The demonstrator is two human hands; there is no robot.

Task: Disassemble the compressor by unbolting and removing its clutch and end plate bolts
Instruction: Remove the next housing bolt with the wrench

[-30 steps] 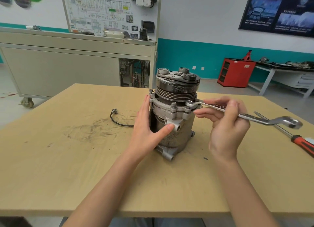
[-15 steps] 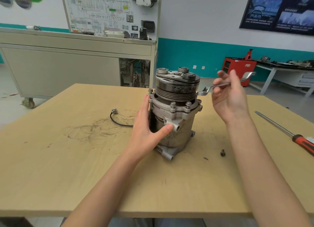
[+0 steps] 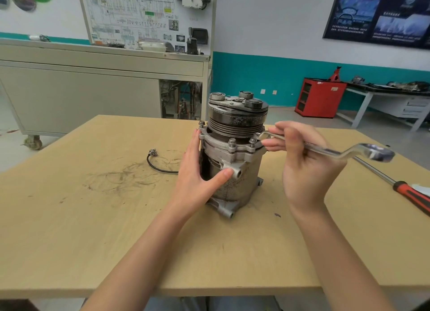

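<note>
While a black cable (image 3: 160, 164) lies loose on the wooden table (image 3: 93, 241) at left, a person's left hand (image 3: 200, 178) braces the upright compressor (image 3: 232, 171), palm flat to its side, fingers straight and thumb pressed on the housing. Its clutch (image 3: 237, 112) sits in place on top, and end plate bolts (image 3: 232, 143) stand raised around the flange below the pulley. The right hand (image 3: 307, 169) curls its fingers round the shank of an offset ring spanner (image 3: 325, 150), whose near ring meets the flange's right-hand bolt; whether it is seated cannot be told. Work appears to be at the end-plate unbolting stage. Next, the ring likely needs to sit square on the head before a steady turn. A red-handled screwdriver (image 3: 409, 194) lies at far right.
</note>
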